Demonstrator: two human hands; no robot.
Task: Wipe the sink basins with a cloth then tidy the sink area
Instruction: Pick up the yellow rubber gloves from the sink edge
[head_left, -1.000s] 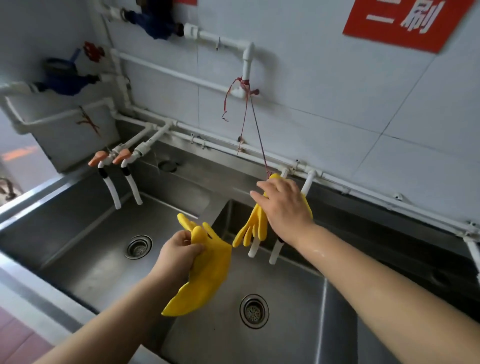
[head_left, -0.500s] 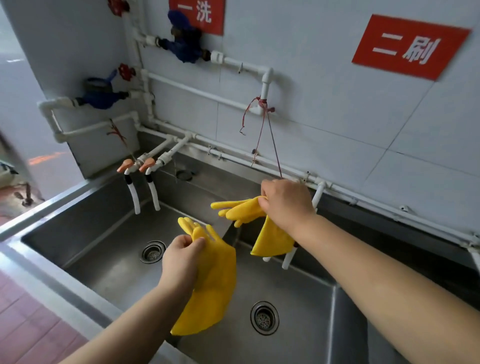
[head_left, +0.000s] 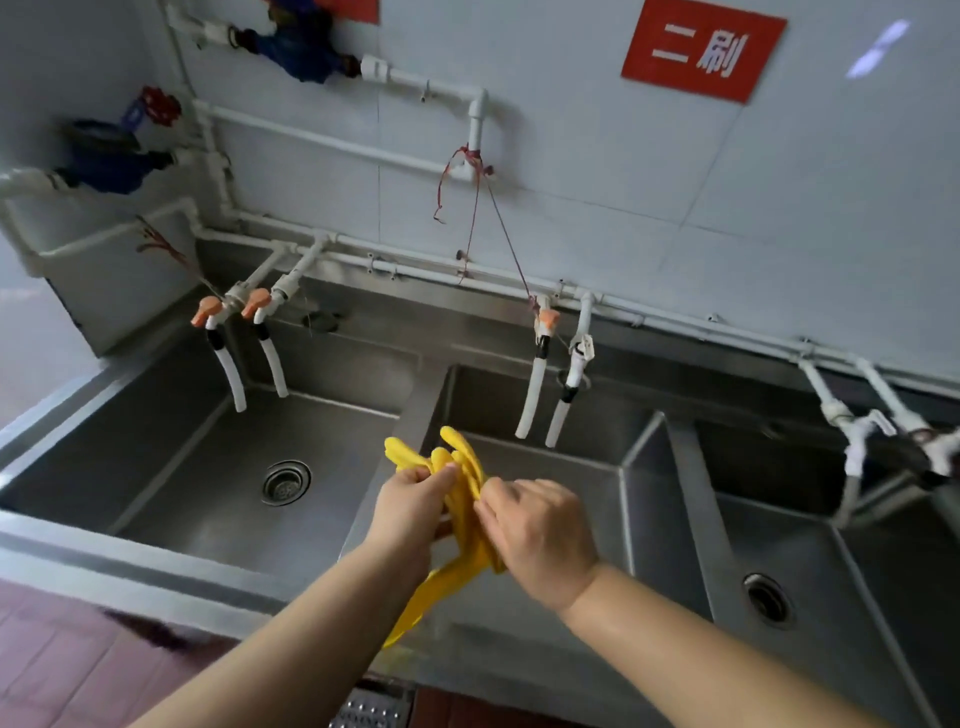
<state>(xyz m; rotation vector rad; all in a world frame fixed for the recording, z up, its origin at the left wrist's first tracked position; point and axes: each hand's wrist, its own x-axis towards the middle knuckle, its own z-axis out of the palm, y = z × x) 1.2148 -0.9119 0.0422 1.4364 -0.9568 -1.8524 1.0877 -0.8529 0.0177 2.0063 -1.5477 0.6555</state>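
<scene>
Two yellow rubber gloves are bunched together between my hands, above the divider between the left and middle basins. My left hand grips them from the left, thumb on top near the glove fingers. My right hand pinches them from the right. The cuffs hang down below my hands toward the front rim. The steel sink has a left basin, a middle basin and a right basin. No cloth is in view.
White taps with orange handles hang over the left basin, another pair over the middle one, a third pair at the right. A red string hangs from a wall pipe. Red floor tiles lie below.
My right hand pulled its glove away from the string by the middle taps and brought it down to the left hand's glove. Both gloves are now held together. The view shifted right.
</scene>
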